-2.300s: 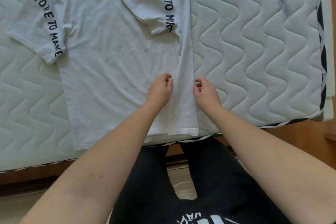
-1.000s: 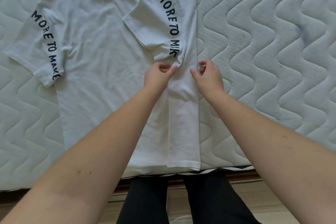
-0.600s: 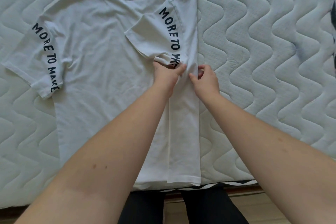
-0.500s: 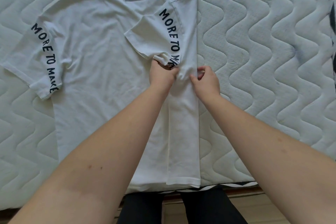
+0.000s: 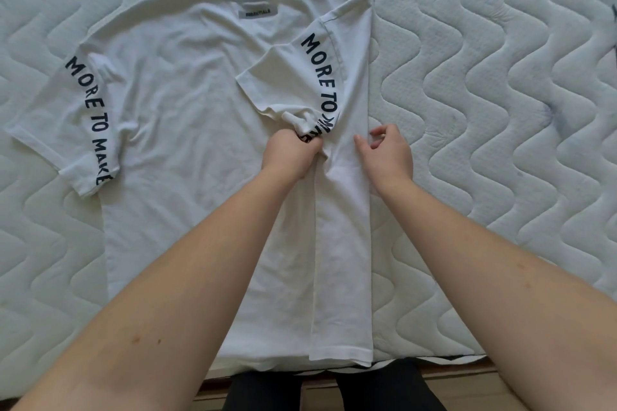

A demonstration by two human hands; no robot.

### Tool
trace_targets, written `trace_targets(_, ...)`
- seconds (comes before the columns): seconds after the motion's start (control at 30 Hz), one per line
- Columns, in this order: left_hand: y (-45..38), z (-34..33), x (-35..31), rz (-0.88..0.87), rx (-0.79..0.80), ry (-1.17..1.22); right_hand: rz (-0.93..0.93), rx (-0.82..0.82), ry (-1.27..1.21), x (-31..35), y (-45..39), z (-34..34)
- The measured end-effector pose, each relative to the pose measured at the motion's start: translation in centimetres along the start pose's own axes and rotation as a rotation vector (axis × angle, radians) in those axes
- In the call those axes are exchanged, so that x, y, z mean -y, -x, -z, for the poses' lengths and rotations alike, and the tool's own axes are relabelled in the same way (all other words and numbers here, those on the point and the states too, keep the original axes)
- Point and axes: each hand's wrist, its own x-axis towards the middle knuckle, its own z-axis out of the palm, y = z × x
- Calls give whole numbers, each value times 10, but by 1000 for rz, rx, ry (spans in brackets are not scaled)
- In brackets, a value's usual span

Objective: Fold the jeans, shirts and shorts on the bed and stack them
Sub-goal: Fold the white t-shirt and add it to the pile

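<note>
Both hands work near the middle of a white T-shirt (image 5: 187, 150) spread face-down on the bed. Left hand (image 5: 289, 157) has its fingers curled around the bunched cuff of the folded-in sleeve (image 5: 287, 90), gripping the fabric so that the last letters of the sleeve's print crumple against the knuckles. Right hand (image 5: 387, 153) sits just beside it on the folded right-hand strip of the shirt — its index finger lies straight along the cloth while the other fingers are loosely bent above the strip's outer edge; it holds nothing that can be made out. That strip runs as a long narrow panel from the shoulder down to the hem at the near edge of the bed, its outer fold straight. The sleeve on it is turned inward over the shirt's back, showing dark lettering "MORE TO". The other sleeve (image 5: 66, 130) lies flat and unfolded out to the left, reading "MORE TO MAKE". A small grey label (image 5: 258, 13) sits below the collar. Under it all is the quilted white mattress (image 5: 500, 110) with its wavy stitching — and, at the bottom of the view, the person's dark trousers (image 5: 334, 390).
</note>
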Motion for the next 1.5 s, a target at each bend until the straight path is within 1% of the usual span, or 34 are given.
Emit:
trace_targets(0.07, 6, 11, -10, -1, 38, -70, 23, -14, -32, 7, -8, 2)
trace_targets(0.1, 8, 16, -15, -36, 42, -109, 38, -15, -54, 10, -13, 4)
trace_targets(0.17, 9, 27, -28, -157, -40, -126, 82, -4, -79, 18, -22, 5)
trace_targets(0.23, 2, 37, -42, -237, -167, -52, 117, 10, -71, 24, -31, 8)
trace_targets(0.3, -10, 44, -58, -303, -227, 26, 126, 23, -82, 29, -40, 10)
trace_targets(0.37, -30, 47, -74, -389, -251, -22, 129, 39, -100, 33, -46, 11)
trace_targets(0.43, -56, 47, -87, -457, -266, -172, 132, 51, -109, 36, -53, 9)
trace_targets(0.47, -70, 46, -92, -455, -277, -290, 122, 54, -119, 37, -55, 7)
trace_targets(0.53, -94, 44, -102, -388, -284, -499, 69, 56, -156, 39, -62, 5)
trace_targets(0.6, -112, 44, -109, -315, -250, -615, 4, 58, -171, 41, -70, 4)
trace_targets(0.67, -124, 47, -113, -299, -229, -692, -45, 58, -168, 43, -77, 2)
trace_targets(0.73, -132, 52, -115, -332, -201, -686, -78, 54, -146, 46, -82, 0)
trace_targets(0.8, -136, 59, -114, -378, -168, -596, -97, 42, -99, 49, -85, -2)
trace_targets(0.97, -137, 78, -108, -437, -181, -475, -119, 12, -43, 53, -85, -2)
trace_targets(1.03, -139, 81, -103, -434, -156, -504, -124, 11, -33, 53, -85, -3)
trace_targets(1.13, -144, 80, -104, -420, -109, -615, -117, 12, -30, 52, -86, -3)
trace_targets(1.17, -146, 79, -108, -446, -123, -624, -113, 13, -30, 51, -87, -3)
trace_targets(1.23, -148, 75, -120, -524, -143, -567, -106, 19, -35, 50, -88, -3)
trace_targets(1.33, -153, 59, -145, -632, -103, -571, -104, 35, -61, 50, -90, -3)
trace_targets(1.4, -159, 46, -161, -640, -83, -641, -100, 51, -68, 49, -91, -2)
trace_targets(1.5, -170, 32, -178, -599, -108, -755, -90, 72, -65, 48, -93, 0)
